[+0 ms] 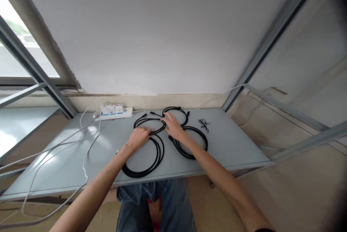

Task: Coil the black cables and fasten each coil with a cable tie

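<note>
Four separate rings would be hard to confirm, but several coils of black cable lie on the grey table. My left hand (139, 137) has its fingers closed at the near edge of the back-left coiled cable (150, 119). At that coil's right side, my right hand (172, 125) bends its fingers over the black loops, close to the back-right coil (187, 118). Nearer to me are a front-left coil (141, 175), just below my left hand, and a front-right coil (207, 141), partly under my right forearm. The fingertips are small and partly hidden.
A white power strip (116, 114) with plugged-in adapters sits at the back left. White cords (86, 159) trail across the table's left side. Thin black twist ties or wires (204, 124) lie right of the coils. Metal frame posts (245, 69) rise at the table's sides.
</note>
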`<state>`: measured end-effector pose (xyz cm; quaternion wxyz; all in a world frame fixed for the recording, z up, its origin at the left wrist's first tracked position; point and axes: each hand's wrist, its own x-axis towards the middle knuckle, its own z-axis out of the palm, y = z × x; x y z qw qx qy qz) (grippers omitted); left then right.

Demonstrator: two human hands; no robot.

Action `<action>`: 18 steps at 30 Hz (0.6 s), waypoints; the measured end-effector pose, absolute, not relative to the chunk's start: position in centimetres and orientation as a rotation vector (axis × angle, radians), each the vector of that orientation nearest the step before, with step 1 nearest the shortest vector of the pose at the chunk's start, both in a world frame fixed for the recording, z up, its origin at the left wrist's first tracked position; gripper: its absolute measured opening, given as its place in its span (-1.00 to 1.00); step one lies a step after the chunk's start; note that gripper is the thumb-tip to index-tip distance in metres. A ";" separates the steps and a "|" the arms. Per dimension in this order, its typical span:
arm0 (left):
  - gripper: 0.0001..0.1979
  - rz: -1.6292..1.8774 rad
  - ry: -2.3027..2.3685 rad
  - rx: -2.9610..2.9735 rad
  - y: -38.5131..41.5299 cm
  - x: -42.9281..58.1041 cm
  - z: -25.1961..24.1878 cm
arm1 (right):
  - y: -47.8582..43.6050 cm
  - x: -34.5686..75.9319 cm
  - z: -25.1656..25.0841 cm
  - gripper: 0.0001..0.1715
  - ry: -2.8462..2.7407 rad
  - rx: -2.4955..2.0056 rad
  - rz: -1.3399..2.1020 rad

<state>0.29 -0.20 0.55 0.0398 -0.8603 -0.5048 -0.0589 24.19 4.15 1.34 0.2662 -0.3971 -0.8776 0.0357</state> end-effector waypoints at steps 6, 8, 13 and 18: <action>-0.75 -0.312 -1.550 -2.602 1.6 0.5 0.9 | 2.5 36.2 0.7 -0.60 -1.823 -1.337 0.034; -0.70 -0.386 -1.541 -2.617 2.3 0.2 0.8 | 2.7 40.8 -1.1 -0.66 -1.597 -1.476 0.091; -0.52 -0.572 -1.604 -2.661 3.2 -2.1 0.0 | 3.5 47.3 -5.2 -0.55 -1.395 -1.634 0.193; -0.48 -0.658 -1.547 -2.673 2.6 -2.6 -0.1 | 5.3 48.0 -6.1 -0.55 -1.380 -1.646 0.140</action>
